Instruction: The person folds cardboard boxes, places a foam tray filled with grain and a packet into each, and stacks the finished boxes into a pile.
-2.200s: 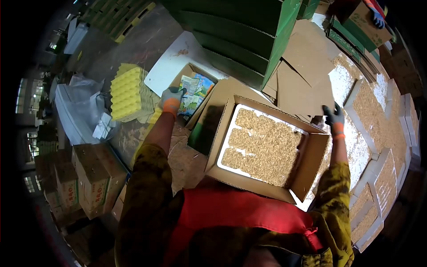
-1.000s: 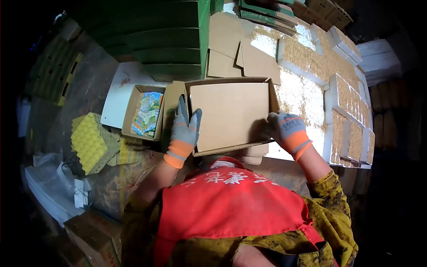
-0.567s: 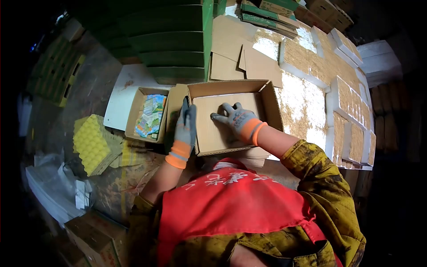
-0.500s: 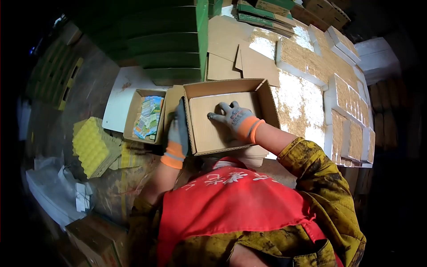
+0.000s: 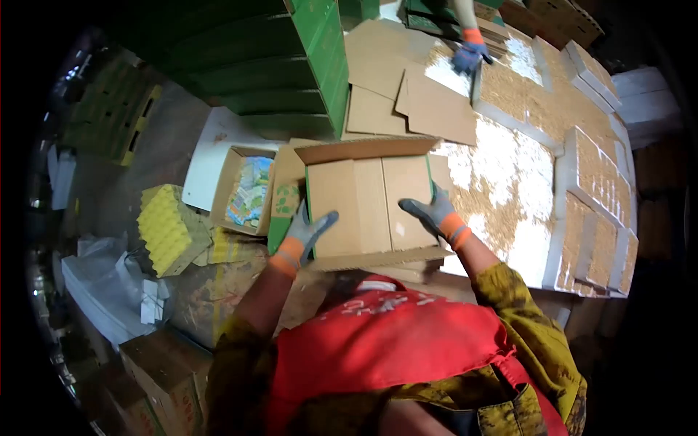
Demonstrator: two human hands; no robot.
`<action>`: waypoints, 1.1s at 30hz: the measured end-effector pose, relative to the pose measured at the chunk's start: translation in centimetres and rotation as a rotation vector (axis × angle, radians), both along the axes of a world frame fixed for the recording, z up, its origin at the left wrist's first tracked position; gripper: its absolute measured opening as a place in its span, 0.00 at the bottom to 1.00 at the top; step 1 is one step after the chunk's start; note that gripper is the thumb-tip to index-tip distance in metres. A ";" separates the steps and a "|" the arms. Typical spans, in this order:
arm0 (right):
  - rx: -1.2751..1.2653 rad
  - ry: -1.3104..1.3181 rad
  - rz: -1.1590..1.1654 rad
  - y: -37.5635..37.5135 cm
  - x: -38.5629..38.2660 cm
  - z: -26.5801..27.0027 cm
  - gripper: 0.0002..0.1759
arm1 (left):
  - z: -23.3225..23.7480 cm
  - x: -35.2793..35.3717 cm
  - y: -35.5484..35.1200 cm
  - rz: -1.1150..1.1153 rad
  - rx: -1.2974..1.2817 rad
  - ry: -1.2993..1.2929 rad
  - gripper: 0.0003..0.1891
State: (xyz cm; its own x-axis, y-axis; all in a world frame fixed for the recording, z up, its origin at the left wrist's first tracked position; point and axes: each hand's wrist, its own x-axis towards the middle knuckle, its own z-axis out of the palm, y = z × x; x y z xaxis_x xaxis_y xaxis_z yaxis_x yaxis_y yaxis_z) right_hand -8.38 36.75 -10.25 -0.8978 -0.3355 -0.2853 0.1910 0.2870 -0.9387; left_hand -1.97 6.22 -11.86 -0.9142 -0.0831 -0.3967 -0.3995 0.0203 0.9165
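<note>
A cardboard box point(image 5: 369, 207) sits in front of me with its two side flaps folded inward over the top. Its far and near flaps stand raised. My left hand point(image 5: 307, 231), in a grey glove with an orange cuff, grips the box's left side, thumb on the flap and fingers along the outer wall. On the opposite side my right hand point(image 5: 434, 214), gloved alike, holds the right edge, its thumb over the flap and its fingers mostly hidden behind the wall. Left of the box stands a smaller open carton point(image 5: 224, 211) of colourful printed packets point(image 5: 249, 190).
Green boxes point(image 5: 283, 87) are stacked behind on the left. Flat cardboard sheets point(image 5: 438, 109) lie beyond the box. White trays of brown granular material point(image 5: 509, 94) fill the right. Yellow egg-crate trays point(image 5: 163, 232) lie left. Another person's gloved hand point(image 5: 471, 57) reaches in at the top.
My right hand has left the inside of the box and now holds its right side. The side flaps have been folded in. Another person's hand has appeared at the top.
</note>
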 end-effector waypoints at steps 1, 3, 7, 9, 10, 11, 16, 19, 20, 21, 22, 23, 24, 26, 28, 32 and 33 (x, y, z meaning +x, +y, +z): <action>-0.057 0.028 -0.031 -0.1 -0.4 -0.6 0.44 | 0.4 0.2 0.4 -0.008 0.029 0.068 0.34; -0.039 -0.004 -0.090 1.2 0.1 -2.1 0.40 | 0.6 1.0 1.2 0.004 0.075 0.112 0.37; -0.233 -0.021 -0.004 3.5 0.4 1.4 0.44 | 3.9 -1.2 1.3 0.007 0.118 0.131 0.44; -0.551 -0.038 -0.079 4.2 0.7 4.9 0.39 | 10.3 -2.5 2.1 -0.050 0.044 0.085 0.38; -0.596 0.023 -0.119 4.4 0.6 6.5 0.38 | 12.1 -3.6 1.6 -0.108 0.015 0.171 0.34; -0.721 0.013 -0.173 4.4 -0.1 7.7 0.37 | 13.2 -5.6 0.5 -0.069 0.150 0.089 0.33; -1.222 0.159 -0.318 5.0 -4.2 16.4 0.24 | 23.7 -14.9 -8.3 0.194 -0.015 1.187 0.27; -0.987 0.634 -0.217 7.4 -9.4 22.0 0.22 | 32.9 -20.2 -15.4 0.293 0.082 1.454 0.26; -0.840 0.855 -0.193 9.0 -12.2 22.4 0.21 | 36.3 -21.3 -16.7 0.319 0.137 1.506 0.25; -0.702 1.074 -0.194 10.5 -15.0 22.9 0.21 | 39.5 -22.1 -17.8 0.297 0.111 1.556 0.25; -0.906 1.006 -0.124 10.5 -16.6 27.2 0.20 | 42.5 -23.3 -19.0 0.276 0.085 1.604 0.24; -1.131 0.830 -0.144 8.5 -16.2 32.1 0.19 | 45.4 -25.9 -21.8 0.317 -0.035 1.658 0.24; -1.061 0.893 -0.087 7.1 -17.2 36.5 0.19 | 47.8 -28.4 -23.8 0.359 -0.157 1.708 0.24; -1.066 0.969 -0.082 3.9 -19.0 43.8 0.19 | 52.9 -28.7 -22.8 0.418 0.063 1.685 0.26; -1.098 1.013 -0.082 0.3 -21.1 50.2 0.20 | 56.4 -25.4 -21.1 0.388 0.007 1.343 0.32; -1.120 0.783 -0.245 -8.9 -20.8 57.1 0.26 | 55.8 -25.7 -21.8 0.177 -0.101 1.169 0.47; -0.932 0.760 -0.498 -10.8 -20.3 57.6 0.32 | 55.8 -26.6 -22.4 0.126 -0.044 1.126 0.41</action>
State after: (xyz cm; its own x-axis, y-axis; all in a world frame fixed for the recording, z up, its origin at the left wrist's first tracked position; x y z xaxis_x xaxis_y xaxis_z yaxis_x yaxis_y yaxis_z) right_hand -28.73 25.97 47.32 -0.8153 0.2835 0.5049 -0.5768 -0.4745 -0.6650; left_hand -28.56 -16.13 43.95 -0.7331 -0.1930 0.6522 0.6508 0.0795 0.7551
